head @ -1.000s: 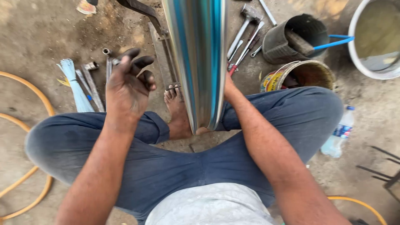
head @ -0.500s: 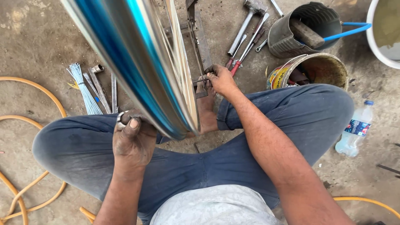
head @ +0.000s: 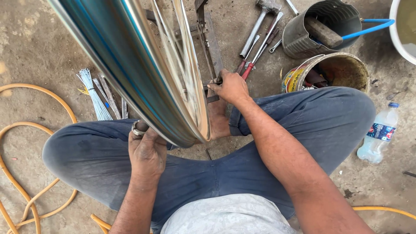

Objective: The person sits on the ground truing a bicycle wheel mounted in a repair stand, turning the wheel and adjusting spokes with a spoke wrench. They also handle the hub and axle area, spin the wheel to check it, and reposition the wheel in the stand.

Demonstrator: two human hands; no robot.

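Two hands: your left hand (head: 147,151) grips the wheel rim (head: 143,73) underneath; your right hand (head: 232,86) clasps the stand (head: 210,43).
Hidden: rim top cut off.

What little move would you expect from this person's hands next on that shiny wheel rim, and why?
Probably a slight turn of the rim by the left hand, which grips its lower edge. The right hand is already at the stand beside the spokes, seemingly adjusting something there.

Standing tilted over crossed legs, a shiny chrome wheel rim (head: 143,73) with a blue inner band and thin spokes, its lower edge resting just above the lap.
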